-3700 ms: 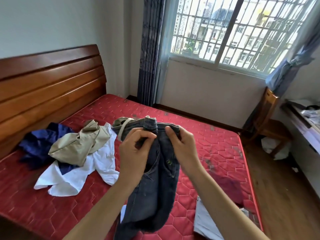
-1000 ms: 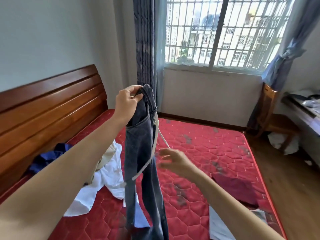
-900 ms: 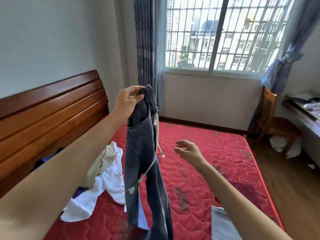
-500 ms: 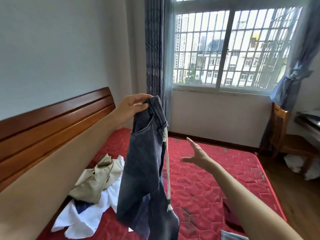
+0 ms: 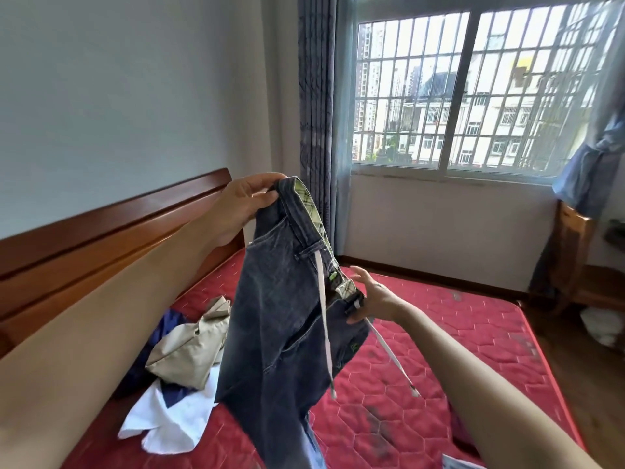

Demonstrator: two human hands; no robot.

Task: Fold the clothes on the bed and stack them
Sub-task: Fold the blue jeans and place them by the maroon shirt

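Note:
Dark blue jeans (image 5: 280, 326) hang in the air over the red mattress (image 5: 439, 340), legs dangling down. My left hand (image 5: 245, 206) pinches one end of the waistband, raised high. My right hand (image 5: 372, 296) grips the other end of the waistband, lower and to the right. A white drawstring (image 5: 324, 326) dangles from the waist. On the mattress to the left lies a pile: a beige garment (image 5: 192, 346), a white garment (image 5: 169, 421) and a dark navy one (image 5: 162, 333).
A wooden headboard (image 5: 101, 242) runs along the left. A window with bars (image 5: 473, 89) and curtains (image 5: 314, 113) is behind the bed. A wooden chair (image 5: 581, 265) stands at the right on the wooden floor. A pale cloth corner (image 5: 460, 463) shows at the bottom right.
My right hand reached in and took hold of the free end of the jeans' waistband, spreading it out. My left hand has kept its pinch, held high.

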